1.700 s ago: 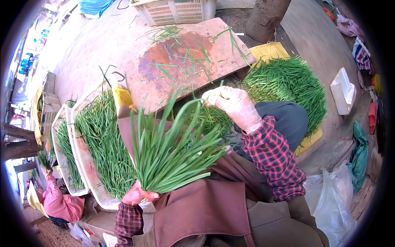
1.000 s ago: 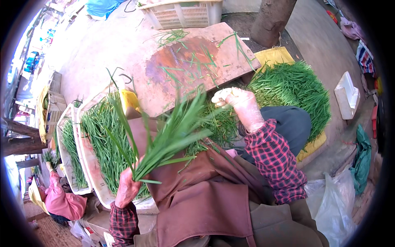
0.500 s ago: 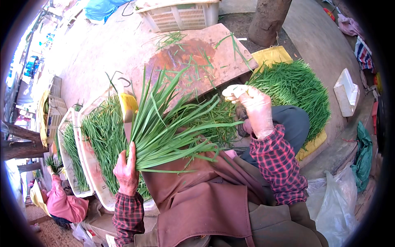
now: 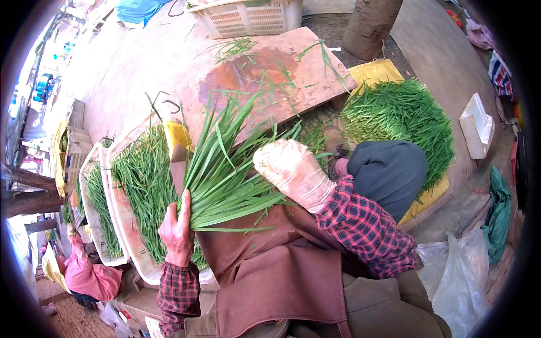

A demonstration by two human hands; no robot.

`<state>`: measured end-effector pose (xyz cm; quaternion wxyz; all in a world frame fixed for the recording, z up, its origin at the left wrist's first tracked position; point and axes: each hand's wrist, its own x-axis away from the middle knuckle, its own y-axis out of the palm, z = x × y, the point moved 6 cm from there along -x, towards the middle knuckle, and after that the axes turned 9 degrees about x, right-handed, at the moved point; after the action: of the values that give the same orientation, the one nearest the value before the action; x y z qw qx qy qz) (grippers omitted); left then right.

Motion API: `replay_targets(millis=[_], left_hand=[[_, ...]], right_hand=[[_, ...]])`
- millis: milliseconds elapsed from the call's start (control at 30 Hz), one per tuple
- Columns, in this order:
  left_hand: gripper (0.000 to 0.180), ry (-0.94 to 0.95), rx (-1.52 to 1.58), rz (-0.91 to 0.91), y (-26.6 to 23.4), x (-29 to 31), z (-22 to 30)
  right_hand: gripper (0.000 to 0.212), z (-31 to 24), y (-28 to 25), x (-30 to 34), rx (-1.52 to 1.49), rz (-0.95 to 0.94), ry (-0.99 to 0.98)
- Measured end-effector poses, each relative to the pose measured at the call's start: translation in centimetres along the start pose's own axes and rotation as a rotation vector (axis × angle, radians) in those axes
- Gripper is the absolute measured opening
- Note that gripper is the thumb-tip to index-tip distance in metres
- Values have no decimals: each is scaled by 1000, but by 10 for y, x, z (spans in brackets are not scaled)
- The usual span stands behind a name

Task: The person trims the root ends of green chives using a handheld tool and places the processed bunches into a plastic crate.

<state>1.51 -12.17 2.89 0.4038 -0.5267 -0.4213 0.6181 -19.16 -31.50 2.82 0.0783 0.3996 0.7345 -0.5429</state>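
Observation:
My left hand (image 4: 177, 232) grips the cut ends of a bunch of long green chive leaves (image 4: 225, 163), which fan up and to the right over my brown apron (image 4: 270, 270). In a pale glove, my right hand (image 4: 293, 172) rests on the bunch's right side with fingers curled over the leaves. Both forearms wear red plaid sleeves.
White trays (image 4: 121, 225) of chives lie at my left. A large heap of chives (image 4: 400, 118) lies on a yellow sheet at the right. Ahead are a rust-stained wooden board (image 4: 265, 73), a plastic crate (image 4: 248, 17) and a tree trunk (image 4: 369, 25). A person in pink (image 4: 84, 273) crouches lower left.
My left hand has lifted and turned the bunch more upright and to the right. My right hand came down from the leaf tips onto the bunch's side.

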Motion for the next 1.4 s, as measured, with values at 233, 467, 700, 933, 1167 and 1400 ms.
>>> replay_targets(millis=[233, 467, 700, 933, 1167, 1400], left_hand=[[76, -93, 15, -26, 12, 11, -3], [78, -124, 41, -18, 14, 17, 0], [76, -122, 56, -19, 15, 18, 4], [76, -127, 77, -7, 15, 17, 5], [75, -132, 61, -3, 15, 17, 5], [63, 23, -116, 44, 5, 11, 9]], right_hand=[[16, 13, 41, 31, -499, -196, 571], [17, 13, 73, 43, -1049, -326, 926], [18, 1, 88, 44, -1130, -445, 917], [13, -2, 79, 40, -1018, -341, 729], [10, -7, 70, 37, -844, -395, 547], [9, 29, 40, 54, 177, -74, 135]])
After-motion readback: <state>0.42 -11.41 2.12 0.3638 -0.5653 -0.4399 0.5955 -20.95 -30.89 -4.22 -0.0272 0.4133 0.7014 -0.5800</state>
